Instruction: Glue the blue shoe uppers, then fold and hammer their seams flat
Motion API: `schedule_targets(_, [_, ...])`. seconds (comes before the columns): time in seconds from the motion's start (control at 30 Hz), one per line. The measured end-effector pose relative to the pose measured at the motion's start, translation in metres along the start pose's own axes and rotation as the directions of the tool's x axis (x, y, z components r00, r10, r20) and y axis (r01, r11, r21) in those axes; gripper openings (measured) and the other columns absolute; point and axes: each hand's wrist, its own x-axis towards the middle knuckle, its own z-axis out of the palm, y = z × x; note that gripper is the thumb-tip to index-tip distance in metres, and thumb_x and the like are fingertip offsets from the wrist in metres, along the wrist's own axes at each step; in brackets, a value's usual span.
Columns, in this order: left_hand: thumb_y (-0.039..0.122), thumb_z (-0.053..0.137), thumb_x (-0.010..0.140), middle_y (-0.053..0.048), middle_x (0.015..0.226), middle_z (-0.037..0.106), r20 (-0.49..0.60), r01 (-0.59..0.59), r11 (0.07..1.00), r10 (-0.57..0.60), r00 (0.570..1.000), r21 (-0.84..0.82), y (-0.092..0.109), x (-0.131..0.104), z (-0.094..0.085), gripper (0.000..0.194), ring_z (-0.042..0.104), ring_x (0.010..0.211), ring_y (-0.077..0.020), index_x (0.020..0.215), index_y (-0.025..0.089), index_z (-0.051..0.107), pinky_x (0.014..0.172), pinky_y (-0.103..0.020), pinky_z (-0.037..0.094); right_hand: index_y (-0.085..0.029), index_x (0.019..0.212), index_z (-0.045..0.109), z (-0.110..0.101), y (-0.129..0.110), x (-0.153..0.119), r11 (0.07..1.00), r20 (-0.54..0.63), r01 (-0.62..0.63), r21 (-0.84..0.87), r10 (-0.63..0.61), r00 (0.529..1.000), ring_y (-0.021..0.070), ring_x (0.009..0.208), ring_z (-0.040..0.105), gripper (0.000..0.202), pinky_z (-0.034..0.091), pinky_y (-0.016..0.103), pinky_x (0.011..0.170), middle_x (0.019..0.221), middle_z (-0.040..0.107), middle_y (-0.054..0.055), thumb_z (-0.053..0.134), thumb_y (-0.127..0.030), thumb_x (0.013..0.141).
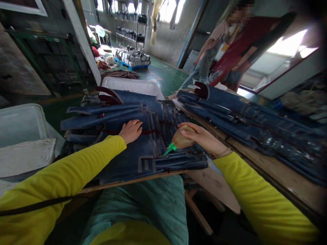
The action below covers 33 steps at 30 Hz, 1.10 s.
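My right hand (196,136) is wrapped round a tan squeeze bottle (182,139) with a green nozzle. The nozzle points down and left, its tip close to grey strips on the dark blue material (122,160). Whether the tip touches cannot be told. My left hand (131,131) lies on the blue pieces, left of the bottle, fingers somewhat spread and holding nothing. Several blue pieces with grey edges and dark red straps are layered under both hands on a wooden board.
More blue pieces (230,109) lie on a wooden bench at the right. White bins (133,85) stand behind and at the left. A person (212,44) stands beyond the bench; shelves (130,27) are farther back.
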Motion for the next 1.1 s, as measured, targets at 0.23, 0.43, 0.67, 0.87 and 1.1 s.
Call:
schedule_targets(0.23, [0.033, 0.030, 0.093, -0.006, 0.139, 0.044, -0.004, -0.005, 1.000, 0.005, 1.000, 0.008, 0.001, -0.001, -0.001, 0.043, 0.038, 0.126, -0.0239, 0.132, 0.024, 0.046, 0.100, -0.045, 0.037, -0.023, 0.112, 0.056, 0.007, 0.011, 0.024, 0.995, -0.151, 0.086, -0.049, -0.092, 0.984, 0.0248, 0.100, 0.057, 0.045, 0.048, 0.038, 0.086, 0.106, 0.063, 0.003, 0.059, -0.052, 0.078])
schedule_targets(0.43, [0.033, 0.030, 0.093, -0.006, 0.140, 0.043, 0.004, 0.002, 1.000, -0.002, 1.000, 0.009, 0.002, -0.002, -0.002, 0.043, 0.038, 0.126, -0.0239, 0.132, 0.025, 0.046, 0.100, -0.045, 0.036, -0.024, 0.112, 0.057, 0.000, 0.013, 0.022, 0.991, -0.062, 0.129, -0.042, -0.132, 0.989, 0.0262, 0.107, 0.055, 0.046, 0.045, 0.038, 0.091, 0.109, 0.063, 0.003, 0.059, -0.053, 0.077])
schedule_targets(0.67, [0.034, 0.031, 0.093, -0.005, 0.139, 0.045, -0.012, 0.000, 1.000, 0.001, 1.000, 0.005, 0.001, 0.000, 0.000, 0.042, 0.040, 0.126, -0.0228, 0.130, 0.025, 0.047, 0.099, -0.044, 0.038, -0.025, 0.113, 0.056, -0.005, 0.009, 0.022, 0.989, 0.024, 0.142, -0.038, -0.142, 0.990, 0.0256, 0.108, 0.055, 0.043, 0.042, 0.038, 0.095, 0.112, 0.062, 0.003, 0.058, -0.052, 0.079])
schedule_targets(0.87, [0.033, 0.031, 0.093, -0.005, 0.139, 0.044, -0.008, -0.003, 1.000, 0.003, 1.000, -0.001, 0.001, 0.000, -0.001, 0.042, 0.039, 0.127, -0.0236, 0.131, 0.023, 0.046, 0.098, -0.046, 0.039, -0.024, 0.115, 0.050, 0.008, 0.019, 0.046, 0.971, -0.119, 0.223, -0.083, -0.231, 0.966, 0.0249, 0.106, 0.054, 0.047, 0.042, 0.040, 0.094, 0.108, 0.060, 0.004, 0.058, -0.052, 0.078])
schedule_targets(1.1, [0.033, 0.032, 0.093, -0.006, 0.138, 0.045, -0.022, -0.017, 1.000, 0.017, 1.000, 0.002, 0.000, -0.001, 0.000, 0.041, 0.040, 0.125, -0.0234, 0.130, 0.024, 0.047, 0.098, -0.045, 0.039, -0.024, 0.117, 0.048, 0.005, 0.022, 0.044, 0.951, -0.078, 0.283, -0.121, -0.294, 0.953, 0.0228, 0.107, 0.053, 0.044, 0.041, 0.038, 0.096, 0.112, 0.056, 0.004, 0.057, -0.047, 0.081])
